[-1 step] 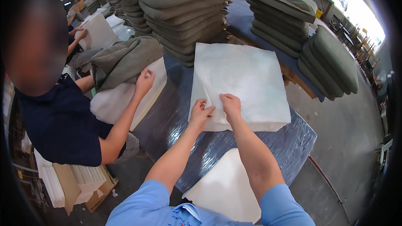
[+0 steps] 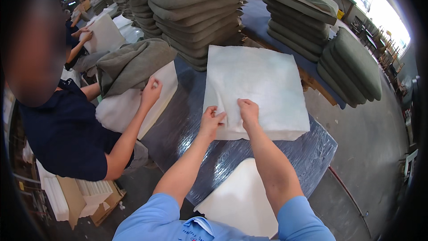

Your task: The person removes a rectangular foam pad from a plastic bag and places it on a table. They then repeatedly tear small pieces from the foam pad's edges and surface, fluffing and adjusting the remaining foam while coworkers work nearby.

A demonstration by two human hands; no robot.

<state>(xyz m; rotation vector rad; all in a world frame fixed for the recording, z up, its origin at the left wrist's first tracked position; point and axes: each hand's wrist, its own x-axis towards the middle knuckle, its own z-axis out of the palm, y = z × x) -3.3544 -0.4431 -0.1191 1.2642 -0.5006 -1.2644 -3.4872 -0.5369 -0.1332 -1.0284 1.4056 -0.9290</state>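
Note:
A thick square cushion pad wrapped in soft white wadding lies on the table in front of me. At its near left part, my left hand pinches the wadding with bent fingers and thumb. Close beside it on the right, my right hand grips the wadding, its fingertips pressed together on the top face. Between the hands and above them, a shallow crease runs up the white surface. Whatever lies beneath the wadding is hidden.
Plastic film covers the dark table. A white foam piece leans near my body. At left, a co-worker handles a grey-green cover over another white pad. Tall stacks of grey-green cushions and more cushions stand beyond.
My right hand has shifted slightly right, and my left hand slightly left, widening the small space between them. The co-worker has leaned a little to the left.

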